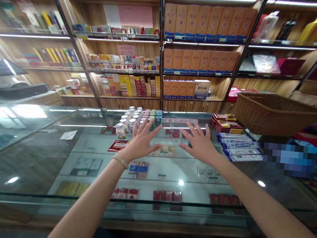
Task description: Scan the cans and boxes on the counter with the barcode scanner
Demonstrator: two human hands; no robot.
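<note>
Both my arms reach out over a glass counter (45, 153). My left hand (142, 140) is open, fingers spread, palm down, just short of a cluster of small jars and cans (136, 120) standing on the glass. My right hand (199, 142) is open too, fingers spread, hovering above the glass beside it. Neither hand holds anything. A pale bracelet (120, 161) sits on my left wrist.
Stacked red and blue-white cartons (235, 141) lie on the counter at the right, next to a wicker basket (273, 113). Cigarette packs show under the glass. Wooden shelves (204, 48) of orange boxes and packs fill the back wall. A till area (10, 86) stands at the left.
</note>
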